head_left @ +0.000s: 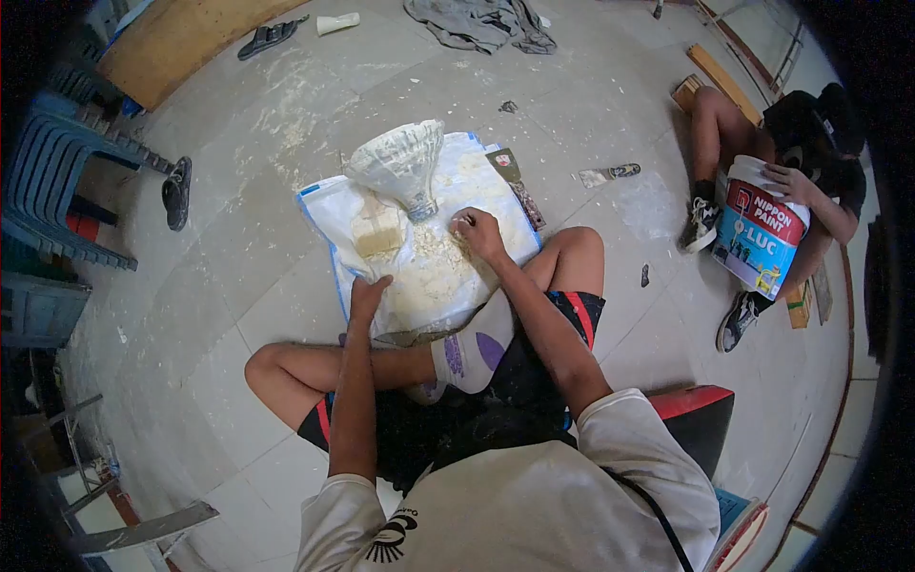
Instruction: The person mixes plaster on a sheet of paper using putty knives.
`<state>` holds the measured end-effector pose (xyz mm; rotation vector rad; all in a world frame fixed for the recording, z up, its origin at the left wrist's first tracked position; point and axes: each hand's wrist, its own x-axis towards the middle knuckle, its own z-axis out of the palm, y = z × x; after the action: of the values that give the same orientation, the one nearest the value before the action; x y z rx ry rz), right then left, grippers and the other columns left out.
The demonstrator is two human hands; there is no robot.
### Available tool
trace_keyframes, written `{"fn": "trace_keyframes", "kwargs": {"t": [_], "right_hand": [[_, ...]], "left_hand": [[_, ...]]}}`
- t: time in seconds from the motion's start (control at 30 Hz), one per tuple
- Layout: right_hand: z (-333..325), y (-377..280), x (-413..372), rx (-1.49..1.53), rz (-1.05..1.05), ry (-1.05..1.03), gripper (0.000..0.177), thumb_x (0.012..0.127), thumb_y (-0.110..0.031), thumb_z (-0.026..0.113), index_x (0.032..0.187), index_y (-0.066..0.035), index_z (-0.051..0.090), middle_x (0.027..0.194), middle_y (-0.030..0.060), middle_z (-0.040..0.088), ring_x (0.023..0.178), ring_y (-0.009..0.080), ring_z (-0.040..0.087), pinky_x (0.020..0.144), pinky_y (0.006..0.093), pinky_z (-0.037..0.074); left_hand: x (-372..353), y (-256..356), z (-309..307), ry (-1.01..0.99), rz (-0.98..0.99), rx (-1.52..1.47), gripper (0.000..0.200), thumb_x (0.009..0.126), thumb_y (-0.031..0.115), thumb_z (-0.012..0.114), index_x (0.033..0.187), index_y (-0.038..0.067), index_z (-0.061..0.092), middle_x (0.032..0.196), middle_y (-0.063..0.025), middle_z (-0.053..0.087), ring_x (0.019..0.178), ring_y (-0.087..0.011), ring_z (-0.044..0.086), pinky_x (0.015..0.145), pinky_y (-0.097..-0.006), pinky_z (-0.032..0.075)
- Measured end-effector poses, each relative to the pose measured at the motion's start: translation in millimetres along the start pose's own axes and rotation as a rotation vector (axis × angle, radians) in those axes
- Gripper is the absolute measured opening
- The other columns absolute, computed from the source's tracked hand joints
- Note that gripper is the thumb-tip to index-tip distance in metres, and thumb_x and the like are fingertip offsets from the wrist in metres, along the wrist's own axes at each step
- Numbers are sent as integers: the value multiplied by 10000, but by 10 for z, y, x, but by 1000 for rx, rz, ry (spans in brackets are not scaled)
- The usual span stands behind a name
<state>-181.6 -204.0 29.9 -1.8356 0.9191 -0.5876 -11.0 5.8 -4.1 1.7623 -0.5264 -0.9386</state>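
Note:
On the floor before my crossed legs lies a white sack with blue edges, strewn with pale crumbs. A whitish, coated, flared object with a narrow lower end stands on it. Left of that sits a pale yellow block. My left hand rests at the sack's left edge below the block, thumb apart from the fingers. My right hand is over the crumbs, right of the flared object, fingers pinched together; whatever they hold is too small to name.
At the right a seated person holds a Nippon Paint bucket. A scraper lies on the tiles between us. Stacked chairs stand at the left, near a slipper. A grey cloth is farther off.

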Motion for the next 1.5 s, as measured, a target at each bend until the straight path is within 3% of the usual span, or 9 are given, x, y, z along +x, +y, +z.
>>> {"fn": "trace_keyframes", "kwargs": {"t": [0.17,0.37,0.57,0.7,0.87,1.17,1.27,1.37,1.5], "right_hand": [[42,55,15,17,-76,22,118,756,-100,597,828,-11,624,705,77,607,622,117,536,606,260,436],[58,176,42,150,-56,11,111,759,-65,554,841,0,592,703,102,596,634,147,552,619,277,448],[88,65,136,1165,661,-32,145,804,-184,546,816,-40,558,680,44,551,616,163,540,559,298,469],[153,-78,147,1421,558,-77,190,827,-251,522,697,-119,477,610,20,493,509,141,474,454,295,406],[66,-219,66,1174,660,59,374,881,-389,457,590,-167,382,524,-38,392,374,80,280,356,230,231],[58,-219,11,930,549,53,441,908,-439,383,567,-160,354,489,-28,334,358,92,246,321,246,189],[151,-16,80,690,438,127,401,919,-381,384,646,-95,454,512,47,429,388,201,395,371,310,324],[278,41,27,-75,-17,286,317,925,-304,368,830,-39,512,588,146,515,552,353,526,546,388,433],[355,-128,-84,-78,-51,59,178,868,-179,432,967,-44,494,811,206,550,831,402,533,744,417,418]], "left_hand": [[-4,-30,3,24,-20,-39,391,697,177,683,975,-73,568,890,-132,621,757,-200,583,710,-318,453],[-28,44,-4,24,-43,18,405,692,199,684,970,-72,569,888,-144,618,777,-214,583,714,-326,447],[0,17,-5,24,-52,29,421,687,201,687,983,-72,564,897,-138,618,775,-217,580,714,-328,447],[20,-41,-16,-2,-34,-15,409,695,180,684,997,-67,561,907,-124,618,779,-214,580,723,-330,450],[-78,127,26,-13,-26,-40,368,717,142,667,1005,-60,561,905,-108,618,765,-190,576,723,-310,453],[-138,204,57,24,-73,-29,343,721,147,663,975,-66,575,893,-107,615,765,-190,571,717,-306,447],[-43,66,37,3,-8,-47,351,720,156,664,975,-68,573,893,-108,615,769,-194,570,718,-305,445],[-39,32,25,5,-10,-44,356,721,162,664,978,-66,572,893,-108,615,768,-193,569,717,-308,443],[-42,22,8,-3,9,-3,353,722,160,664,983,-58,571,892,-107,615,766,-190,569,717,-314,443]]}}
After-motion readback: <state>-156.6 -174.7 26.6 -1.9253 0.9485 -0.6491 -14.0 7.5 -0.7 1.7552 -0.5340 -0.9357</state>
